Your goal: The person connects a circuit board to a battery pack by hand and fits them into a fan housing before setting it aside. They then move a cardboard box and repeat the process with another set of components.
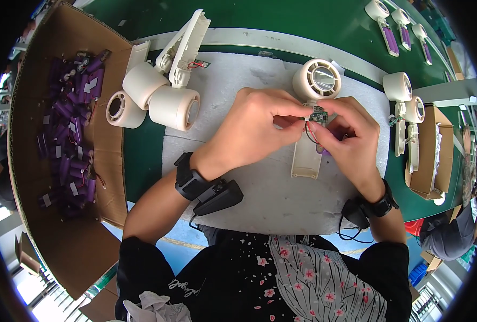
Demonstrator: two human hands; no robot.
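A small green circuit board (318,115) sits between my two hands, at the neck of a cream handheld fan (303,160) whose handle is an open shell. My left hand (260,124) is closed, thumb and forefinger pinching the board's left edge; a tiny part there is mostly covered by the fingertips. From the right, my right hand (351,131) pinches the same board. Thin red and black wires (310,134) run down from the fingertips. A purple battery (323,151) shows partly beneath my right hand. The fan's round head (317,79) points away from me.
A cardboard box (32,225) of purple batteries (69,134) stands at left. Several cream fan bodies (174,106) lie beside it, on the white foam sheet's (233,70) edge. More fans (398,88) and a smaller box (434,153) are at right. Fans with batteries (389,37) lie far right.
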